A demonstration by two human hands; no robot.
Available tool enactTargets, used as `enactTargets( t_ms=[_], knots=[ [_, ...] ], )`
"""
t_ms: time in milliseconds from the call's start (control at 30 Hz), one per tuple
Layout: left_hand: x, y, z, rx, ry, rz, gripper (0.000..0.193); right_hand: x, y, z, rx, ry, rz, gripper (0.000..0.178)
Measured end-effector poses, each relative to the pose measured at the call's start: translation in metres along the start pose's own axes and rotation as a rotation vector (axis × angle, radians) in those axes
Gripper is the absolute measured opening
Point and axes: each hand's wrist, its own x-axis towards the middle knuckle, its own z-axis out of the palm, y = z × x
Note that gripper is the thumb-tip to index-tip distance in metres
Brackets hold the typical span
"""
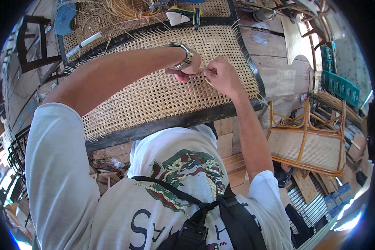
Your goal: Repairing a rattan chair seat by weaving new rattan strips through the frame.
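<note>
A woven cane panel [154,96] in a dark wooden frame [162,127] lies before me, with loose strand ends sticking out along its edges. Both hands are close together over its upper right part. My left hand [188,68], wearing a metal watch [183,56] at the wrist, is closed low on the weave with its fingertips curled under; what it holds is hidden. Just right of it, my right hand [224,76] pinches a thin cane strand [209,83] that runs down onto the weave.
Beyond the panel lie a coil of cane strands [129,9], a yellow-and-black tool [196,16], a white scrap [178,18] and a white tube [91,39]. A rattan chair [306,141] stands at right, near a green crate [341,87]. A dark chair frame [33,43] is at far left.
</note>
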Motion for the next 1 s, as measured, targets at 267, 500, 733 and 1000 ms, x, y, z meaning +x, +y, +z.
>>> enactTargets(
  t_ms=[267,500,733,1000],
  knots=[
    [0.002,-0.008,0.01,0.128,0.18,0.111,0.038,-0.011,-0.008,0.008,-0.017,0.145,-0.068,0.009],
    [-0.045,-0.123,-0.072,0.941,0.631,-0.07,0.028,-0.017,-0.001,-0.004,0.094,0.082,-0.232,0.01],
    [-0.086,-0.104,-0.055,0.386,0.81,0.081,0.037,-0.084,0.0,-0.001,0.522,0.409,0.446,0.022],
    [-0.024,-0.054,0.017,0.451,0.743,0.458,0.03,-0.055,0.01,-0.01,0.189,0.213,0.237,0.02]
  ],
)
